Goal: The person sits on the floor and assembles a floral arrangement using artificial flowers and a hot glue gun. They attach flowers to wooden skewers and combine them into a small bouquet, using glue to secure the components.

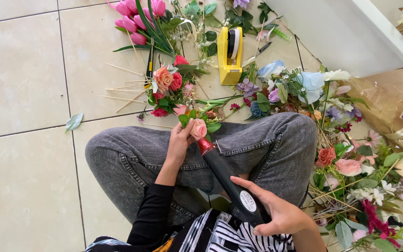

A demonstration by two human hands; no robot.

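I sit cross-legged on a tiled floor in grey jeans. My left hand (179,142) grips a small pink artificial rose (198,128) with green leaves, held over my knee. My right hand (276,212) is wrapped around the handle of a black glue gun (227,179), low near my lap. The gun's red nozzle (205,145) points up and touches the base of the rose, just under the bloom. The rose's stem is hidden behind my fingers.
A small posy of orange, red and pink roses (166,86) lies ahead beside wooden skewers (122,88). Pink tulips (138,18) and a yellow tape dispenser (230,53) sit farther off. Mixed artificial flowers (350,177) crowd my right side, with brown wrapping paper (388,98).
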